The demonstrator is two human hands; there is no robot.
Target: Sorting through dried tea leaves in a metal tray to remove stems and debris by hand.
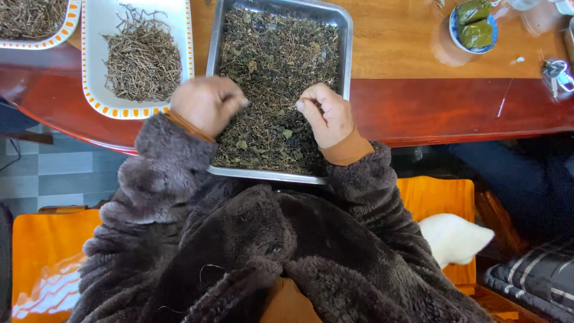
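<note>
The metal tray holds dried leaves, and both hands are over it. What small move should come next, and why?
Probably the left hand, closed as if pinching something, should carry a stem to the white plate beside the metal tray. That plate already holds a pile of bare stems, while the right hand rests in the mixed dried leaves.

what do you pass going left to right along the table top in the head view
Corner plate of brown twigs → white plate with orange-dotted rim, also twigs → metal tray of dried leaves, under the left hand and right hand → small blue bowl of green wraps → keys.
</note>
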